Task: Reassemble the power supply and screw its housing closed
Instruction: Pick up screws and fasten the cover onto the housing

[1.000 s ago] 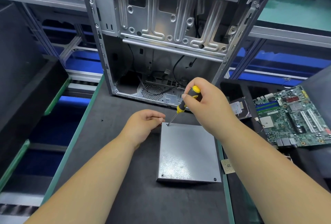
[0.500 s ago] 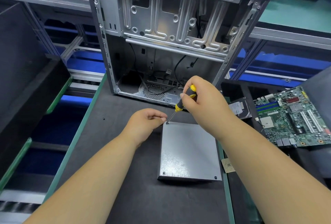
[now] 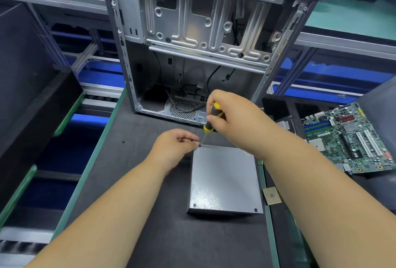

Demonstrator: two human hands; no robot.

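Fastening step: power supply (image 3: 224, 178) lies flat on the desk (image 3: 132, 160), at 6 o'clock of the open case (image 3: 205, 38); right hand (image 3: 232, 117) grips the screwdriver (image 3: 211, 121) on the housing's 11 o'clock corner screw, left hand (image 3: 174, 145) pinches a spare screw (image 3: 192, 139), seemingly needed next.

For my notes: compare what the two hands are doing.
The right hand grips the yellow-and-black screwdriver from above; the left hand pinches a small dark screw. The right is raised off the grey power supply; the left sits low at its far-left corner. Both work that corner.
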